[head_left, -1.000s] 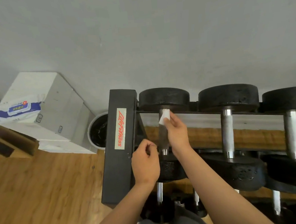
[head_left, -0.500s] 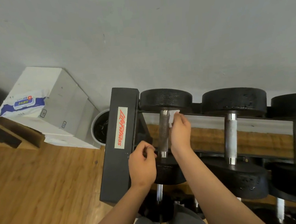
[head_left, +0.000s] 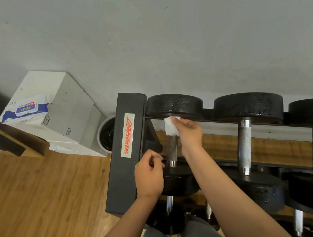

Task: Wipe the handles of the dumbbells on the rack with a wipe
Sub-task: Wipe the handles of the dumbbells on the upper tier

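In the head view, your right hand (head_left: pixel 189 134) pinched the white wipe (head_left: pixel 170 126) in its fingertips and pressed it against the far end of the handle (head_left: pixel 171 149) of the leftmost dumbbell (head_left: pixel 174 105), just below that dumbbell's back plate. The knurled near part of the handle showed bare below the wipe. The dumbbell lay on the top tier of the rack (head_left: pixel 128 149), right beside the black end panel with its red lettering.

Your left hand (head_left: pixel 149 176) sat with curled fingers at the panel's inner edge, close to the near end of the same handle. I could not tell whether it gripped anything.

To the right, two more dumbbells lay on the same tier, their metal handles (head_left: pixel 245 144) uncovered. On the left, a pack of wipes (head_left: pixel 26 109) lay on top of stacked white boxes (head_left: pixel 68 107), with a round bin (head_left: pixel 106 136) between the boxes and the rack, all on a wooden floor (head_left: pixel 35 197).
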### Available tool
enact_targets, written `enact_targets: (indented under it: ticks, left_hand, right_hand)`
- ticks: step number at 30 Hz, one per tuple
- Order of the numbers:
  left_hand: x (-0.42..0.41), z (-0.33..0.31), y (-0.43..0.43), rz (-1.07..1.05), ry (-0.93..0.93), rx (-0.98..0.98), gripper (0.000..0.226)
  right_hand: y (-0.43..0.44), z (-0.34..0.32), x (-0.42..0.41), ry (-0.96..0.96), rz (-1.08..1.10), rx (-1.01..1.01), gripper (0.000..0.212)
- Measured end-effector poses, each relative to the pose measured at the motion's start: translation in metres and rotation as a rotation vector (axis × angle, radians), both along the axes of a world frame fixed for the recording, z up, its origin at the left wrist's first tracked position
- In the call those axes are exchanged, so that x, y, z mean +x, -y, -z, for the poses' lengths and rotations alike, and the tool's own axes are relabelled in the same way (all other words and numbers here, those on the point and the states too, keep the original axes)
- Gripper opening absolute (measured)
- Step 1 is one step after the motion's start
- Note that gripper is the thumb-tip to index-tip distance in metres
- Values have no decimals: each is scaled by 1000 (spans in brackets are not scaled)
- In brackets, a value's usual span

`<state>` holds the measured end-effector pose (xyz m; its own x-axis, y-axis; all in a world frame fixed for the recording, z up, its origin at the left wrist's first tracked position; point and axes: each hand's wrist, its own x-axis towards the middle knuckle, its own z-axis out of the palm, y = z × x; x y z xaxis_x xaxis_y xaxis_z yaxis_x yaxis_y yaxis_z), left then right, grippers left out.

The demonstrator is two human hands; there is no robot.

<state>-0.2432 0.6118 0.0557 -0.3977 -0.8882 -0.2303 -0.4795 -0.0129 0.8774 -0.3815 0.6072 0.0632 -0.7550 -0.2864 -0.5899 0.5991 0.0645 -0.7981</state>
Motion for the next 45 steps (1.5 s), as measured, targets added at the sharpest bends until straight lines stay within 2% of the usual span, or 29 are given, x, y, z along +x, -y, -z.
enact_targets:
  ticks: [5,8,10,17,24,29,34,38,45]
  left_hand:
    - [1,2,-2,-14,-6,-7,27]
    - [0,2,0,-13,-2,-19,28]
    - [0,3,0,-15,0,-21,28]
    - [0,3,0,-13,-6,-1,26]
    - [1,4,-2,-6,2,1,25]
    - [1,4,1,-4,5,14,23]
    - [2,4,0,9,5,2,23]
    - [1,6,2,14,4,1,23]
    - [3,8,2,19,10,-1,24]
  right_hand:
    - [-10,8,15,-174,48,23,6]
    - [-2,9,5,-161,77,20,13]
    - [-1,10,5,-142,82,3,10]
    - [-15,12,4,-249,-67,86,22]
    - [-21,21,18,-330,-104,103,13]
    - [-10,8,-6,-183,-58,55,19]
    - [-25,16,18,-267,-131,98,19]
    - [-11,3,-7,-143,-78,61,24]
    - [-25,8,8,-40,-121,117,16]
